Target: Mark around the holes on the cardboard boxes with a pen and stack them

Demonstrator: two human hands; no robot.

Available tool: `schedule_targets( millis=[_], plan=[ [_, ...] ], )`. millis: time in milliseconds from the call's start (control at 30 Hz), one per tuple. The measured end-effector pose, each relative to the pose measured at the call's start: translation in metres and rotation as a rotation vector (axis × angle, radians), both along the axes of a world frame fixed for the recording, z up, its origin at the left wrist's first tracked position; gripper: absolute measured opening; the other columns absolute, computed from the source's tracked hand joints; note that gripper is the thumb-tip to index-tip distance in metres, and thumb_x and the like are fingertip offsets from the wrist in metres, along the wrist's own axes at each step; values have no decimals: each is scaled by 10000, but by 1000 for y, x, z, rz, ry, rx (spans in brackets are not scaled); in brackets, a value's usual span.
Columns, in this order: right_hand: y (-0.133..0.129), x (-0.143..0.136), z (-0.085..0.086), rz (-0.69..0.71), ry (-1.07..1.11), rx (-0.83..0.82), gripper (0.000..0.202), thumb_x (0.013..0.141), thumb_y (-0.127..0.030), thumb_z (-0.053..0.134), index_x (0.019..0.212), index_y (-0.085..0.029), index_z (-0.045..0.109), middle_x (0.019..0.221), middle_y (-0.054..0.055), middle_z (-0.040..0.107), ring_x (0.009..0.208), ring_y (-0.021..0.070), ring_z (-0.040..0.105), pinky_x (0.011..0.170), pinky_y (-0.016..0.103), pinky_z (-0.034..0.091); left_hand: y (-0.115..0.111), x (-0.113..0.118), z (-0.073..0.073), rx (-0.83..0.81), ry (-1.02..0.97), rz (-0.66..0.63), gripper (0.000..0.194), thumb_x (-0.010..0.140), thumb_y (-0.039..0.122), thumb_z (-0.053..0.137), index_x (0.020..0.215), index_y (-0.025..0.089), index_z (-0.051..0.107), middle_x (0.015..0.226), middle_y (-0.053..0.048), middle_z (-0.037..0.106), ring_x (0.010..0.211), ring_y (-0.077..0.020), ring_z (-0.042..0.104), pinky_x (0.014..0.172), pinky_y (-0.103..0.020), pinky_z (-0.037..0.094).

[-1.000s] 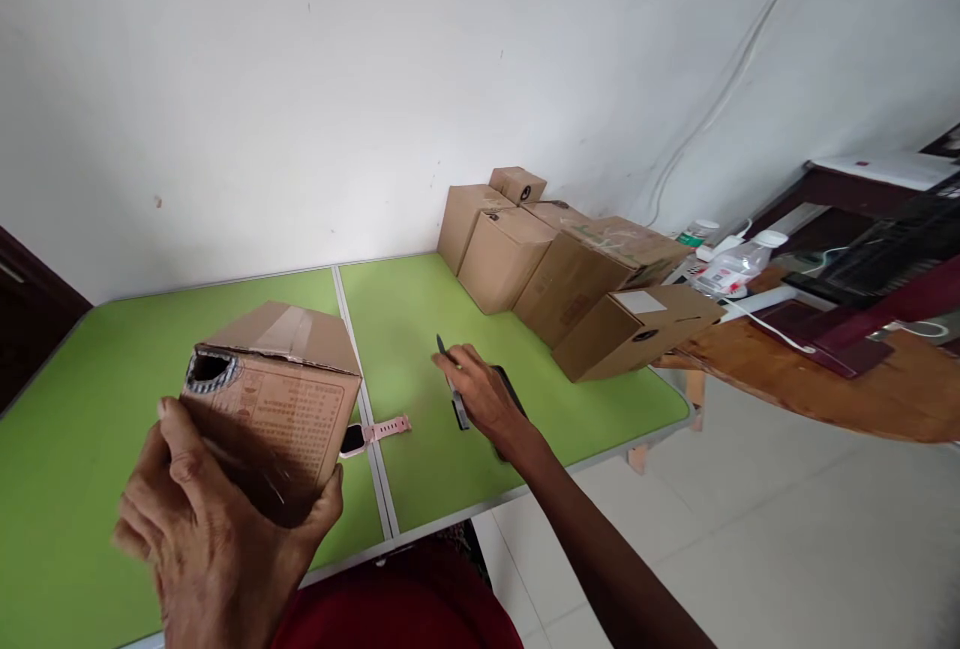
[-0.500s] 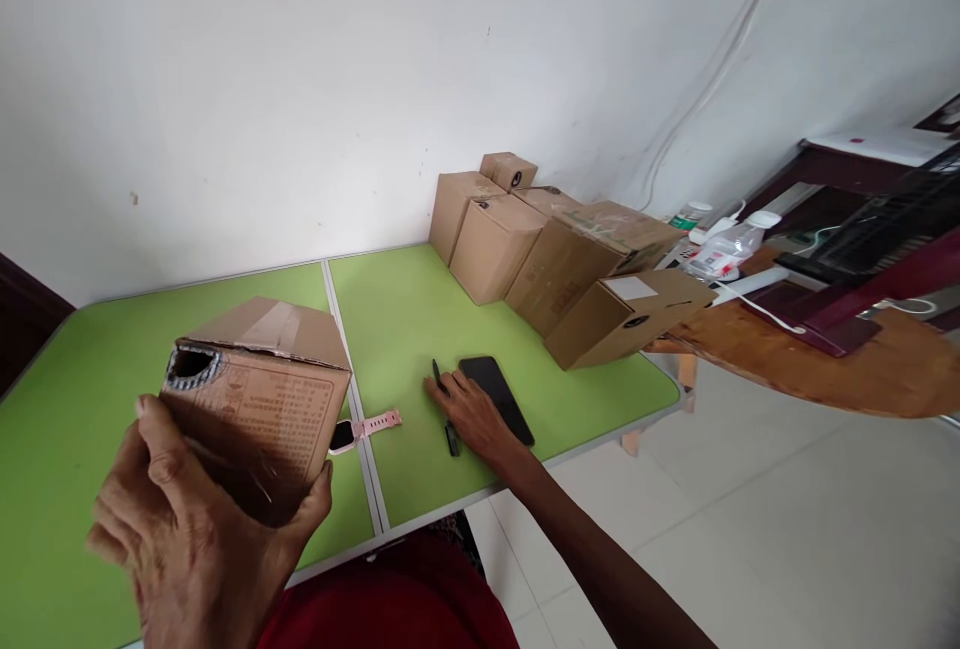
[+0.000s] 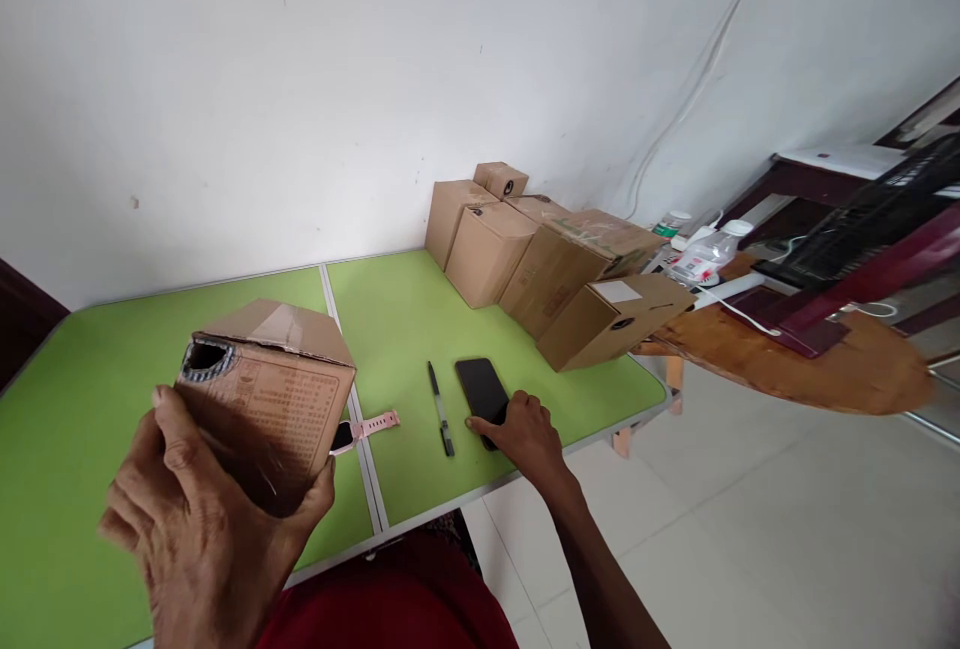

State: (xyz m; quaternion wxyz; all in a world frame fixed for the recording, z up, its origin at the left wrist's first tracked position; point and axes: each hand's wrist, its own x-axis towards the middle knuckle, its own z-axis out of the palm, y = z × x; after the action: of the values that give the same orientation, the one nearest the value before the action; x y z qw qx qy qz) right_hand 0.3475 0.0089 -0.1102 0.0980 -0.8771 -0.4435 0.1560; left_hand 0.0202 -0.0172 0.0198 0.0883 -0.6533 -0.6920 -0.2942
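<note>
My left hand (image 3: 206,519) grips a brown cardboard box (image 3: 289,399) by its near side, thumb on the right and fingers on the left. The box has a hole with a ragged grey rim at its upper left corner and tape across the top. My right hand (image 3: 531,439) lies over the lower part of a black smartphone (image 3: 480,384), thumb at its left edge and fingers at its right. Left of the phone, a dark pen (image 3: 440,409) lies on the green table (image 3: 382,329). A pink-strapped smartwatch (image 3: 367,426) lies beside the box, partly hidden by it.
Several cardboard boxes (image 3: 491,249) stand against the wall at the table's back right. Beyond them is a wooden table (image 3: 795,364) with a plastic bottle (image 3: 712,254) and cables. A white seam (image 3: 367,479) and metal edging run along the green table.
My right hand has moved right, off the pen and onto the smartphone. The pen now lies uncovered. My left hand still holds the box, nearly unmoved.
</note>
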Motion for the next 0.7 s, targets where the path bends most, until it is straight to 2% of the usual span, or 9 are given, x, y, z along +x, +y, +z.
schedule_targets(
  millis=[100,267,333,400,467,567,633,700],
  plan=[
    [6,9,3,-50,132,-21,754,786,-499,917,1293,-1,664,1286,359,732,1263,499,706,951,516,579,1,-1,-3,6,12,1,1401,751,710,786,1747,-41,148,1629,-465,360,1374,-733,478,1019,-891,423],
    [2,13,3,-55,399,80,423,825,-349,777,1179,-120,739,1186,229,826,1163,419,766,972,477,578,2,-4,-9,3,21,10,1461,719,723,818,1771,24,83,1646,-418,363,1374,-663,491,1045,-836,430],
    [-2,12,3,-75,516,155,376,817,-327,722,1149,-154,747,1158,184,842,1159,399,773,997,480,585,3,-4,-9,-1,15,14,1471,713,720,821,1778,47,61,1655,-401,357,1374,-643,489,1055,-826,422],
    [-10,10,8,-102,654,231,409,815,-355,686,1168,-154,734,1128,170,847,1129,390,790,981,489,613,3,-5,-10,-4,10,14,1475,714,719,820,1779,47,52,1657,-399,350,1377,-640,482,1060,-828,413],
    [-22,5,19,-110,798,292,485,854,-434,667,1239,-139,701,1145,174,845,1064,369,816,938,490,653,2,-5,-9,-3,10,11,1464,724,710,818,1775,27,62,1646,-410,354,1371,-651,480,1049,-834,416],
    [-46,-10,48,-130,1111,406,532,913,-532,746,1303,-175,689,1332,165,810,1068,308,832,956,447,681,3,-4,-10,-1,7,0,1457,721,703,814,1770,6,81,1643,-426,350,1360,-662,484,1040,-837,417],
    [-60,-29,71,-145,1447,504,440,914,-449,850,1270,-213,747,1401,133,791,1092,261,827,943,376,681,4,-3,-11,14,-8,9,1454,713,715,802,1774,21,89,1664,-412,338,1378,-648,476,1066,-830,402],
    [-70,-53,93,-71,1757,553,327,945,-333,850,1254,-242,798,1357,109,811,1058,228,822,845,317,680,5,-2,-14,38,-19,22,1446,704,721,789,1776,35,102,1672,-390,348,1391,-630,471,1089,-816,391]
  ],
)
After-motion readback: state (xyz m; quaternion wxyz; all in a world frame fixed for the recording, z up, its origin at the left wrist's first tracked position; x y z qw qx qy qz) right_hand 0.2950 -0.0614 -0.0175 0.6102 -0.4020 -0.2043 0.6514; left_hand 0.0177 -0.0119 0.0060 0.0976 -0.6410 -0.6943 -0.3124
